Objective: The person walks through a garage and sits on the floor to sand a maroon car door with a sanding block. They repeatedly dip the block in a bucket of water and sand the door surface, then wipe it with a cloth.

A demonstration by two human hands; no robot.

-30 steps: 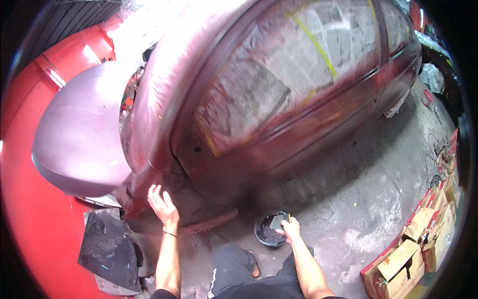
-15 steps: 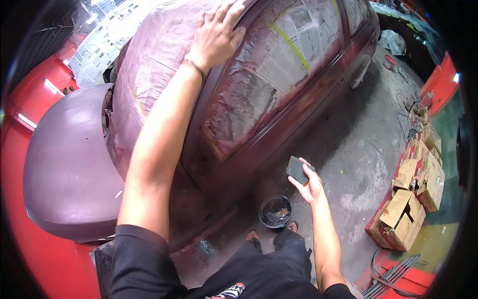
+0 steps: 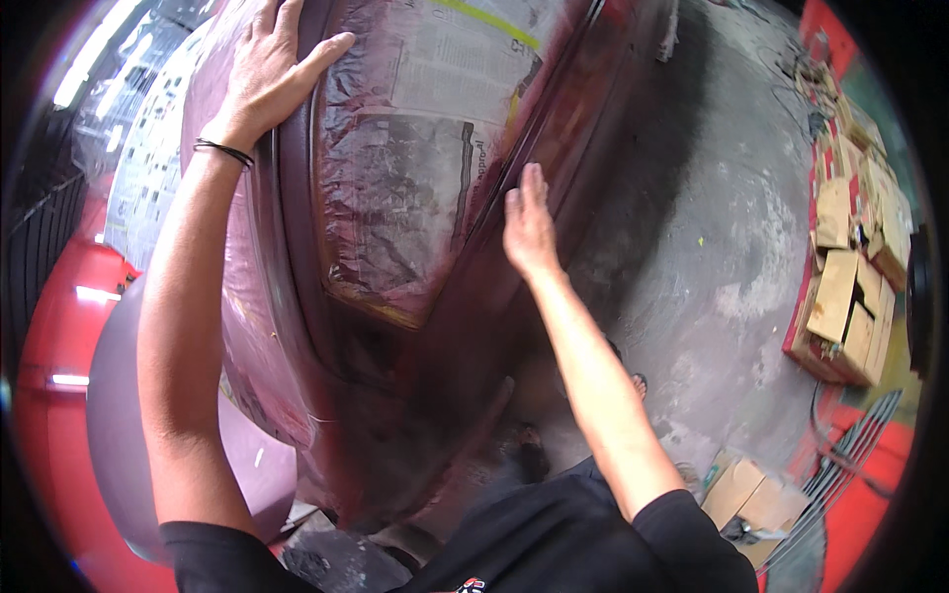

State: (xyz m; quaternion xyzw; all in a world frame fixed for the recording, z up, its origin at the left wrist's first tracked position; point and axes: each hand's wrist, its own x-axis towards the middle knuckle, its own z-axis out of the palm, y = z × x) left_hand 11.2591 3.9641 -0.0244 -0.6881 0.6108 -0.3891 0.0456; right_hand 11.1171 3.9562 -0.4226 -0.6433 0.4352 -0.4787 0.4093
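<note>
My left hand (image 3: 269, 84) lies flat on the car's roof edge beside the masked window (image 3: 415, 148), fingers stretched and thumb spread, holding nothing. A dark band circles that wrist. My right hand (image 3: 531, 229) is against the dull maroon side of the car (image 3: 470, 326), just below the window, its fingers close together and pointing away from me. The dark grey sanding block seen in it half a second ago is hidden by the hand now. Paper, clear plastic and tape cover the window. More masking film (image 3: 237, 252) lies over the windshield side.
A loose mauve body panel (image 3: 124, 395) stands at the left by a red surface (image 3: 59, 296). Torn cardboard boxes (image 3: 850, 306) line the right side, with thin metal rods (image 3: 840, 469) nearer me. Another carton (image 3: 751, 494) rests on the grey floor (image 3: 692, 247).
My right hand has gone from above the floor, with the sanding block showing, up to the car's side. My left hand stays on the roof edge. The view has shifted; the black bucket is out of sight.
</note>
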